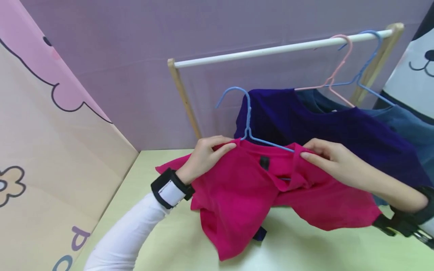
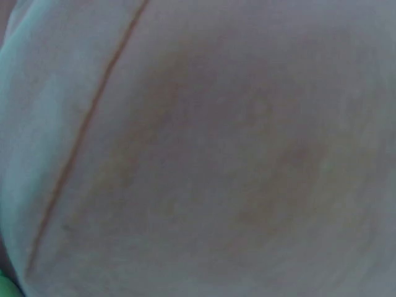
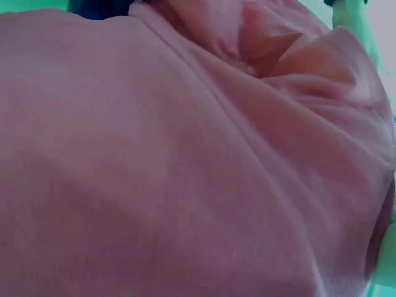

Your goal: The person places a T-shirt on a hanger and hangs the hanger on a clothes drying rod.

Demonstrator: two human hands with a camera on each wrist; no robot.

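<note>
A bright pink T-shirt hangs between both hands in the head view, its neckline at the top. A blue hanger sits in the neck opening, its hook upright above the collar and one arm reaching toward the right shoulder. My left hand pinches the shirt at the left side of the collar. On the other side, my right hand pinches the right shoulder near the hanger's arm end. Cloth of the shirt fills most of the right wrist view. Blurred fabric with a seam covers the left wrist view.
Behind the shirt stands a rack with a white rail and wooden posts. A dark purple shirt hangs there on a pink hanger, beside a blue-grey shirt on a blue hanger. A pale green table lies below.
</note>
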